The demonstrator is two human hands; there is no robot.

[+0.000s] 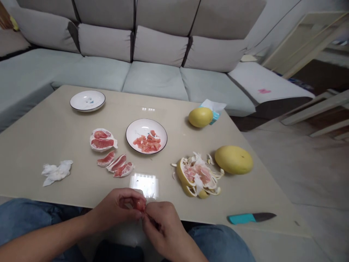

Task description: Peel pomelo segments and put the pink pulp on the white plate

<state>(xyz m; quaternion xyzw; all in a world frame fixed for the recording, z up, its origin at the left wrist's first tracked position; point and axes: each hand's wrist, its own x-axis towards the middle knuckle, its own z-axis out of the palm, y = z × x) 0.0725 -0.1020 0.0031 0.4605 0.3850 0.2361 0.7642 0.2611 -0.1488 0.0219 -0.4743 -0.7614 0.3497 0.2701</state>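
Observation:
Between thumb and fingers, my left hand [124,205] holds a small red pomelo piece [140,205] just over the table's near edge. My right hand [163,225] is closed in a pinch against the same piece, its fingertips partly hidden. Beyond them lie several loose pomelo segments [117,164] with white membrane. A partly peeled pomelo chunk [102,140] rests behind those. In the middle, a white dark-rimmed plate [132,131] bears peeled red pulp pieces [148,142]. To the right, pomelo rind [180,173] is heaped with membrane scraps.
Two whole yellow pomelos [233,160] sit on the right, the farther one against a blue tissue pack [215,115]. A turquoise-handled knife [251,217] lies at the near right edge. Crumpled tissue [56,173] is at left, another plate [87,100] at far left. A sofa [155,82] stands behind.

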